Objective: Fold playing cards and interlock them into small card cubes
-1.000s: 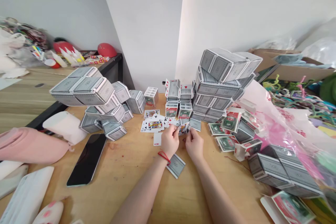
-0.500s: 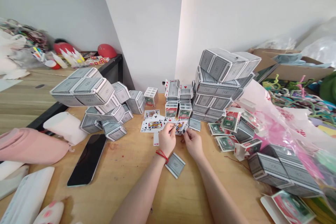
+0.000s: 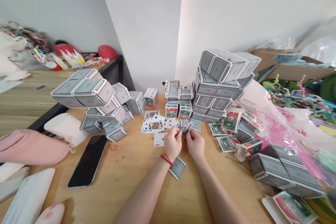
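Between my two hands is a face-up playing card, seen at a steep slant and perhaps bent. My left hand, a red cord round its wrist, pinches the card's left side. On the other side, the fingers of my right hand are closed on it. Loose face-up cards lie just beyond my left hand, and an ace of diamonds is partly covered by it. A face-down card rests on the table below my left wrist.
Stacks of folded-card blocks stand at left and right, the right one taller. A phone lies left. Green and red card boxes, more blocks and pink plastic crowd the right side.
Both hands have shifted slightly right and closer together. The card between them has turned from nearly flat to a steep slant. More of the ace of diamonds shows.
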{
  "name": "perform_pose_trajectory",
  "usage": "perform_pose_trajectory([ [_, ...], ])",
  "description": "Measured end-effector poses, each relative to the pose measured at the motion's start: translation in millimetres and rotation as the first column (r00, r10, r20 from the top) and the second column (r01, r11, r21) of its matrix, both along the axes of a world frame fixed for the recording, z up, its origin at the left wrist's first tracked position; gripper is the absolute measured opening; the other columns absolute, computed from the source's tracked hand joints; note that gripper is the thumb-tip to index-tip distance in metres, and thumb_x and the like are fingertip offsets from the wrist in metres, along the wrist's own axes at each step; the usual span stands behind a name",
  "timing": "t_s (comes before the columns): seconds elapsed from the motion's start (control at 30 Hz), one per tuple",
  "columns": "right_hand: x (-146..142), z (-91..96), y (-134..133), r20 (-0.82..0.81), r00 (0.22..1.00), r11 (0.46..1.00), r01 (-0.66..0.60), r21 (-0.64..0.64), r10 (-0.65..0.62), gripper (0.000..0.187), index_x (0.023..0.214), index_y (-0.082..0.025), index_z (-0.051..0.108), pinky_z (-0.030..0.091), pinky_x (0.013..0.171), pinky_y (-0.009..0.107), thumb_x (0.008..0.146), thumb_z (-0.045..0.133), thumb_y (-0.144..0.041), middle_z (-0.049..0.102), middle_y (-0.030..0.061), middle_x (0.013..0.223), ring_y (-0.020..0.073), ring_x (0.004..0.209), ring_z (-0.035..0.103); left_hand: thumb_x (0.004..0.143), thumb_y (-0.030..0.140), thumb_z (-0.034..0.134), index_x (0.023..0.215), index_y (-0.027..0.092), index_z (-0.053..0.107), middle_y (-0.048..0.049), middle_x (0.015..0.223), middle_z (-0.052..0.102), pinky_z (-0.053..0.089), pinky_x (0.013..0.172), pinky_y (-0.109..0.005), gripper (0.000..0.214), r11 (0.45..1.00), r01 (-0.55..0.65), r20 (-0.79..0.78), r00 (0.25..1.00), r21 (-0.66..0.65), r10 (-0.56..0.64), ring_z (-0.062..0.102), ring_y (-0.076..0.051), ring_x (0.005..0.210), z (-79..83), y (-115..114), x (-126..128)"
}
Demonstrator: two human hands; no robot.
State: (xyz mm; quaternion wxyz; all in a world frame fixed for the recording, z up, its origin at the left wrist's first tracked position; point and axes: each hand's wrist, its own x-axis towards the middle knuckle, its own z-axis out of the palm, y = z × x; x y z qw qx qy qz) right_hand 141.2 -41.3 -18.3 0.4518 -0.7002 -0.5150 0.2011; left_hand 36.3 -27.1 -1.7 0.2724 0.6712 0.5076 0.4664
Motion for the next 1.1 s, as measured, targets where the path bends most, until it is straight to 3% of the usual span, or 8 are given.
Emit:
perform_pose_trajectory([
  [0.07,-1.5,3.3,-2.4,0.085,0.995,0.998,0.059,0.002,-0.059,0.031,0.070,-0.016,0.060,0.034,0.047,0.021,0.079,0.039,-0.036,0.057,0.0018,0.051,0.0128,0.046,0.049,0.079,0.019,0.045,0.073,0.018,0.049,0.0000,0.062,0.061,0.039,0.052,-0.018,0.008,0.999,0.047,0.004,0.999,0.000,-0.047,0.057,-0.011,0.057,0.7,-4.0,3.2],
  [0.2,-6.3,6.7,-5.2,0.124,0.983,0.990,0.137,0.027,-0.139,0.030,0.082,-0.016,0.061,0.037,0.051,0.022,0.079,0.038,-0.035,0.062,0.0049,0.059,0.0155,0.052,0.056,0.080,0.019,0.044,0.073,0.018,0.050,-0.0012,0.065,0.063,0.040,0.053,-0.018,0.009,0.997,0.073,0.020,0.997,0.007,-0.073,0.059,-0.010,0.059,2.3,-6.6,4.2],
  [0.47,-8.1,2.8,-1.6,0.035,0.999,0.999,0.007,0.053,-0.009,0.028,0.088,-0.017,0.061,0.040,0.055,0.022,0.078,0.039,-0.033,0.064,0.0042,0.069,0.0146,0.056,0.056,0.079,0.023,0.045,0.073,0.018,0.049,-0.0005,0.059,0.060,0.039,0.050,-0.019,0.009,0.997,-0.063,0.023,0.998,0.041,0.062,0.055,-0.011,0.053,3.6,2.1,-4.5],
  [0.77,-5.8,5.9,-5.5,0.133,0.983,0.991,0.130,-0.012,-0.127,0.027,0.073,-0.018,0.060,0.033,0.048,0.021,0.079,0.038,-0.034,0.059,0.0021,0.055,0.0134,0.047,0.049,0.079,0.020,0.046,0.081,0.018,0.053,-0.0030,0.070,0.066,0.045,0.056,-0.020,0.008,1.000,0.030,0.071,0.997,0.000,-0.030,0.061,-0.012,0.063,2.5,-9.8,9.9],
  [0.97,-5.9,2.2,-2.8,0.081,0.994,0.997,0.075,0.009,-0.076,0.030,0.091,-0.018,0.061,0.038,0.054,0.022,0.079,0.036,-0.031,0.065,0.0060,0.074,0.0158,0.059,0.057,0.081,0.022,0.044,0.091,0.018,0.056,-0.0043,0.072,0.067,0.044,0.056,-0.020,0.016,0.999,-0.021,-0.001,1.000,0.032,0.021,0.062,-0.013,0.063,2.9,-5.5,6.3],
  [1.1,-5.3,-2.6,-1.0,0.093,0.995,1.000,0.022,0.007,-0.022,0.032,0.092,-0.017,0.061,0.040,0.057,0.023,0.080,0.035,-0.031,0.065,0.0066,0.074,0.0166,0.060,0.057,0.081,0.023,0.044,0.089,0.017,0.057,-0.0040,0.068,0.065,0.043,0.054,-0.020,0.017,0.996,-0.071,-0.022,0.997,0.046,0.072,0.059,-0.012,0.059,1.9,-0.2,1.8],
])
